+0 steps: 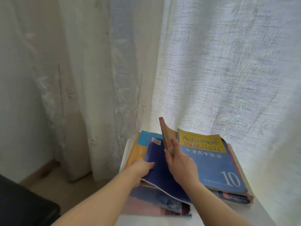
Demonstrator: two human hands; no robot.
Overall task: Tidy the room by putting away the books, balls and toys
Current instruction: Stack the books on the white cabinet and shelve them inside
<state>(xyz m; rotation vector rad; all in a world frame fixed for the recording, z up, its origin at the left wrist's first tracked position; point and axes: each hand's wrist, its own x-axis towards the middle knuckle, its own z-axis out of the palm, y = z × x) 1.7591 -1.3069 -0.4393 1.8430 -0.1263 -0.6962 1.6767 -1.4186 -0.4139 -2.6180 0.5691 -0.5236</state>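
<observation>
Head view — two stacks of books are seen on a white ledge (263,216) against a sheer curtain (211,62).

Left hand (143,167): the thumb is laid on the cover of a dark blue book (161,170) and the fingers are curled beneath its edge, so the book is gripped with its near side raised off the left stack.

Right hand (179,162): a thin tan book (167,136) is pinched between thumb and fingers. It is stood on edge and tilted in the gap between the stacks.

The right stack is topped by a blue-and-yellow English textbook (211,160).

The step is judged to be gathering the loose books into a squared pile. It is best done one book at a time — the tan book laid flat first, with its spine matched to those below. The limp blue book is then supported from beneath so that no crease is made.

A pink-and-blue book (154,204) juts out nearest from under the left stack. It is likely to be dragged along if the pile is shoved.
</observation>
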